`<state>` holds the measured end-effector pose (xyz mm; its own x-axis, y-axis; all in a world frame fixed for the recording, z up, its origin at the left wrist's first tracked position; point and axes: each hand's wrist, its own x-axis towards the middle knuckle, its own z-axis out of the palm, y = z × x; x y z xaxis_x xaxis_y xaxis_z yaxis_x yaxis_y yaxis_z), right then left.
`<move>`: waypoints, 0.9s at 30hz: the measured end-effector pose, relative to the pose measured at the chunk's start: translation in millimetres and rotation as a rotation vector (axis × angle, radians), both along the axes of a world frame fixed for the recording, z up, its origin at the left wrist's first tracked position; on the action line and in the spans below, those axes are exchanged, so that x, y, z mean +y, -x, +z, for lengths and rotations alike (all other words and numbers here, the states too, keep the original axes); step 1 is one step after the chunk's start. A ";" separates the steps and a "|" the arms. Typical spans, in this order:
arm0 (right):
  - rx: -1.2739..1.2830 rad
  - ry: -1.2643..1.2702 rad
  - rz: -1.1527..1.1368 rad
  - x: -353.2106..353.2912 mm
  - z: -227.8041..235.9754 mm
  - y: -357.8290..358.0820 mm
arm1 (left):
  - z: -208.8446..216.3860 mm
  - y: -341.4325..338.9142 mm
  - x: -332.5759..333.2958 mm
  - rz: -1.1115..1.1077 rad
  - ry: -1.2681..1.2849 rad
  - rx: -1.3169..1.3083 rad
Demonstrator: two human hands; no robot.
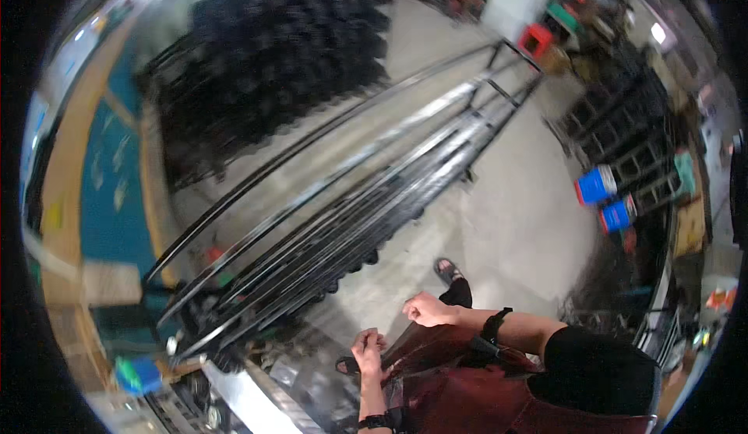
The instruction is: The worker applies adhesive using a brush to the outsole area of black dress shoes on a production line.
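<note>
My left hand (368, 350) hangs in front of my body with its fingers loosely bent and a little apart; I see nothing in it. Higher and to the right, my right hand (425, 309) is curled into a loose fist, and no object shows in it. Neither hand touches anything that I can make out. Beyond them a long rack of black metal bars (436, 171) runs diagonally from lower left to upper right. A dark reddish apron (467, 399) covers my front.
A large dark stack of repeated parts (288, 52) stands beyond the rack. At left is a blue-green-topped bench (117, 169). On the right are two blue-and-red containers (597, 185) beside black metal frames (615, 126). A red box (535, 40) sits near the rack's far end.
</note>
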<state>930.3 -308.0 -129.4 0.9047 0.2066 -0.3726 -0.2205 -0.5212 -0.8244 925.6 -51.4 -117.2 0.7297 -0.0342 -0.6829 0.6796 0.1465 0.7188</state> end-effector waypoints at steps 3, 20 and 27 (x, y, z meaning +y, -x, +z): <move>-0.066 0.080 -0.086 -148.5 -58.0 23.1 | -68.3 -11.2 -98.6 -0.221 -0.136 0.102; 0.400 -0.277 -0.694 -403.1 -492.5 -109.3 | -482.7 -191.9 -475.0 -0.155 -0.244 0.072; 0.253 -0.884 -1.168 -375.4 -616.1 -216.8 | -614.0 -265.7 -484.2 -0.250 -0.859 -0.285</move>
